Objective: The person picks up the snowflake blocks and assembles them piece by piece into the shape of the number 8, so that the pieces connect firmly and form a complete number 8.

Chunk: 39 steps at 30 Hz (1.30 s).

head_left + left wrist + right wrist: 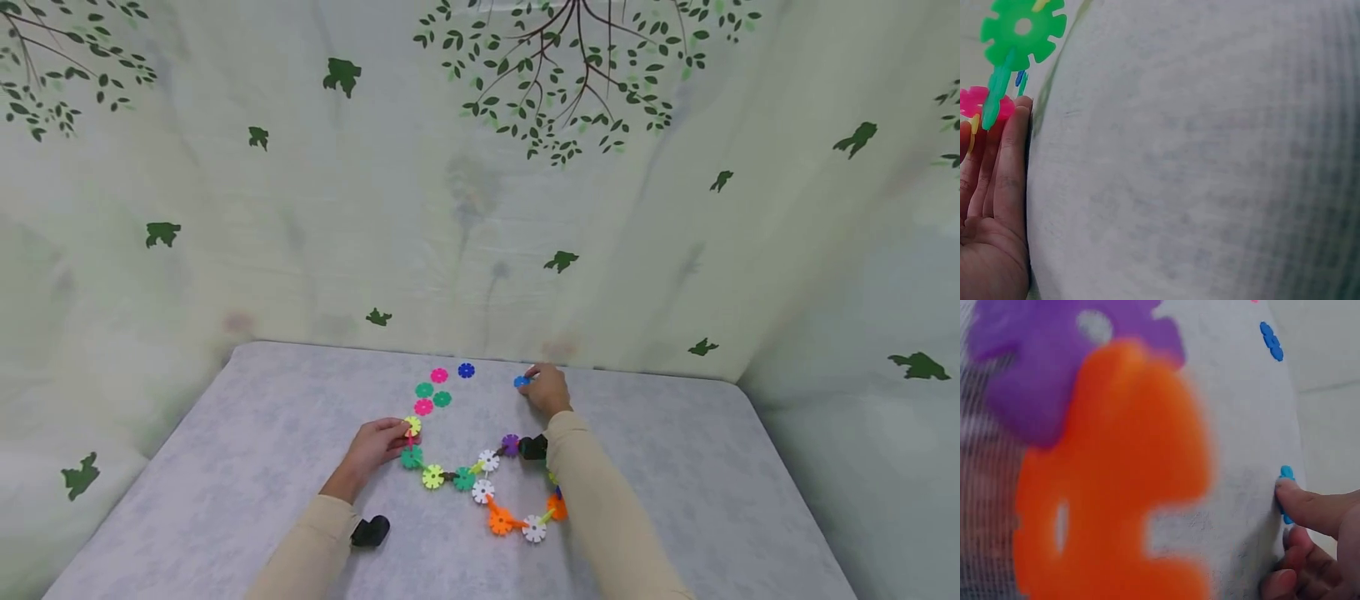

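Note:
My left hand (377,442) pinches the yellow notched plastic disc (413,426) at the left end of a linked chain. Below it in the chain are a pink disc seen edge-on and a green disc (411,457), which looms large in the left wrist view. Near the far table edge, my right hand (548,390) has thumb and fingers on a light blue disc (1285,501), the other fingers curled. Discs of several colours, such as white (483,491), orange (501,522) and purple (511,445), continue the chain, partly hidden under my right forearm.
Loose discs lie beyond the left hand: pink (438,376), green (424,389) and dark blue (467,371). A grey cloth covers the table (675,467), and a leaf-printed curtain (480,250) hangs behind it. Black wrist cameras (371,532) sit on both wrists.

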Tool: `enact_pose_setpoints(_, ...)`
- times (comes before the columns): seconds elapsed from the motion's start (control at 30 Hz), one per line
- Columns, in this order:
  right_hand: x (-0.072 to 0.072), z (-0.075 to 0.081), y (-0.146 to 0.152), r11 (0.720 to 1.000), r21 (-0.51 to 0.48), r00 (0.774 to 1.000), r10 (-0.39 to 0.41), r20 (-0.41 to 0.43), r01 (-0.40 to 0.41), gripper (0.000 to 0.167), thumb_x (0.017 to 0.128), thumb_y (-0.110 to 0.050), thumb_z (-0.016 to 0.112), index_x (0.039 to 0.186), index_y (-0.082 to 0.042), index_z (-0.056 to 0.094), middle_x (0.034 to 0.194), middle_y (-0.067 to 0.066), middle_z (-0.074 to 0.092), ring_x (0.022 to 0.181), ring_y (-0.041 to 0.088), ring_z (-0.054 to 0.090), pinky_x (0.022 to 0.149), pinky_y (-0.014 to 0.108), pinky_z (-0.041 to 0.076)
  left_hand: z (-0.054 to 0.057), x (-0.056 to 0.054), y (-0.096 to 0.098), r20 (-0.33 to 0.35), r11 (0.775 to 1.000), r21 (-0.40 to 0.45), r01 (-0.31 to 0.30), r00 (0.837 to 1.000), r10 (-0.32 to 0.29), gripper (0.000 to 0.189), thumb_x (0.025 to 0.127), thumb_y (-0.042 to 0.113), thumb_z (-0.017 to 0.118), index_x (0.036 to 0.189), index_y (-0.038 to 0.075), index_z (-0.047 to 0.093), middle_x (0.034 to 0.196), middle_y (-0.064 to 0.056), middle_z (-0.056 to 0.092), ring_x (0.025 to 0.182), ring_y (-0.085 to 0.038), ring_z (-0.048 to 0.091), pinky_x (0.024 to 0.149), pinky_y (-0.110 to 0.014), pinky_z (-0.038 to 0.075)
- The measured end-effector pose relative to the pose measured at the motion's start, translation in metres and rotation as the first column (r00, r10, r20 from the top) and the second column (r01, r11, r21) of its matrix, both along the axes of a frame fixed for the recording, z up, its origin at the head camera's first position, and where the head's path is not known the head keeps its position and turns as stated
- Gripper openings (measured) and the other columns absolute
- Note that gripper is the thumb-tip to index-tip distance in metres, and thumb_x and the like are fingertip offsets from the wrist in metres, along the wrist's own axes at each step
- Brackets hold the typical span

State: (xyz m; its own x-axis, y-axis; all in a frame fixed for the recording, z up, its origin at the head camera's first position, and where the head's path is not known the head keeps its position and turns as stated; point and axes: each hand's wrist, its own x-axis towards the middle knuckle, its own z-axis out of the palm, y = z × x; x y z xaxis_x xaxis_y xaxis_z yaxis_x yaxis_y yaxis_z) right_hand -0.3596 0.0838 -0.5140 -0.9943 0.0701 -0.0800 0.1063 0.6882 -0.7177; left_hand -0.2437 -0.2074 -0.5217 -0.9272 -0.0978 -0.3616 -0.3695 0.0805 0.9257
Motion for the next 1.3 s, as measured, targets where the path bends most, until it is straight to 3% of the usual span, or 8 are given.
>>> enact_pose_setpoints(0.17, -0.002, 0.001, -0.001, 0.999, -0.005, 0.999, 0.044, -0.018, -0.045, 0.023, 0.078, -0.009, 0.080, 0.095, -0.002, 0.068, 0.094, 0.011, 0.066, 0.088, 0.024, 0.059, 0.081, 0.037, 0.050, -0.002, -0.001, 0.001, 0.005, 1.000, -0.002, -0.012, 1.000, 0.012, 0.030, 0.099, 0.019, 0.056, 0.115, -0.006, 0.060, 0.094, -0.008, 0.071, 0.083, -0.012, 0.066, 0.077, -0.026, 0.056)
enact_pose_setpoints(0.3, 0.001, 0.002, -0.007, 0.978, -0.183, 0.995, 0.096, -0.023, -0.099, 0.017, 0.078, 0.001, 0.077, 0.089, -0.001, 0.064, 0.080, 0.009, 0.063, 0.070, 0.019, 0.059, 0.064, 0.030, 0.052, -0.002, 0.000, -0.002, 0.001, 1.000, 0.008, -0.010, 1.000, 0.010, 0.031, 0.098, 0.017, 0.057, 0.115, -0.008, 0.060, 0.095, -0.009, 0.071, 0.084, -0.012, 0.067, 0.078, -0.027, 0.056)
enact_pose_setpoints(0.47, 0.010, 0.008, -0.034, 0.838, -0.457, 0.947, 0.321, -0.027, -0.298, 0.018, 0.083, 0.009, 0.068, 0.101, 0.007, 0.066, 0.081, 0.012, 0.066, 0.061, 0.015, 0.063, 0.060, 0.031, 0.058, 0.000, -0.001, -0.004, -0.006, 1.000, 0.003, 0.000, 1.000, 0.000, 0.030, 0.098, 0.014, 0.057, 0.115, -0.010, 0.061, 0.096, -0.010, 0.071, 0.084, -0.012, 0.067, 0.077, -0.027, 0.057)
enact_pose_setpoints(0.53, 0.016, 0.011, -0.051, 0.781, -0.493, 0.905, 0.424, -0.032, -0.383, 0.021, 0.084, 0.009, 0.068, 0.105, 0.007, 0.067, 0.085, 0.013, 0.067, 0.064, 0.014, 0.064, 0.064, 0.033, 0.059, 0.001, -0.002, -0.004, -0.005, 1.000, 0.000, 0.003, 1.000, -0.003, 0.031, 0.098, 0.015, 0.058, 0.116, -0.010, 0.061, 0.097, -0.011, 0.071, 0.085, -0.012, 0.067, 0.077, -0.027, 0.057)
enact_pose_setpoints(0.67, 0.027, 0.012, -0.081, 0.704, -0.511, 0.832, 0.553, -0.043, -0.494, 0.015, 0.086, 0.007, 0.066, 0.101, 0.006, 0.068, 0.087, 0.012, 0.066, 0.070, 0.015, 0.067, 0.069, 0.034, 0.059, 0.001, -0.004, -0.003, 0.001, 1.000, 0.014, 0.010, 1.000, -0.010, 0.033, 0.097, 0.015, 0.058, 0.116, -0.011, 0.060, 0.098, -0.012, 0.071, 0.085, -0.013, 0.067, 0.078, -0.028, 0.057)
enact_pose_setpoints(0.77, 0.033, 0.007, -0.096, 0.669, -0.531, 0.816, 0.573, -0.077, -0.519, 0.013, 0.086, 0.009, 0.065, 0.099, 0.007, 0.067, 0.087, 0.013, 0.066, 0.072, 0.016, 0.068, 0.070, 0.033, 0.059, -0.001, -0.004, -0.001, 0.006, 1.000, 0.022, 0.018, 1.000, -0.018, 0.033, 0.097, 0.015, 0.058, 0.116, -0.012, 0.060, 0.099, -0.013, 0.071, 0.085, -0.013, 0.068, 0.079, -0.029, 0.057)
enact_pose_setpoints(0.97, 0.039, -0.001, -0.109, 0.641, -0.556, 0.816, 0.563, -0.127, -0.529, 0.015, 0.085, 0.014, 0.063, 0.100, 0.012, 0.064, 0.088, 0.016, 0.066, 0.074, 0.019, 0.069, 0.071, 0.032, 0.059, -0.005, -0.003, 0.000, 0.003, 0.999, 0.035, 0.008, 1.000, -0.008, 0.029, 0.098, 0.013, 0.057, 0.113, -0.012, 0.062, 0.098, -0.014, 0.071, 0.085, -0.013, 0.068, 0.078, -0.029, 0.057)
enact_pose_setpoints(1.3, 0.038, -0.009, -0.110, 0.671, -0.481, 0.805, 0.578, -0.137, -0.564, 0.012, 0.086, 0.008, 0.065, 0.098, 0.007, 0.067, 0.087, 0.011, 0.068, 0.072, 0.012, 0.065, 0.071, 0.027, 0.057, -0.003, -0.002, 0.002, 0.001, 0.999, 0.040, 0.001, 1.000, -0.001, 0.028, 0.097, 0.012, 0.058, 0.112, -0.012, 0.062, 0.094, -0.012, 0.072, 0.081, -0.012, 0.068, 0.075, -0.027, 0.057)
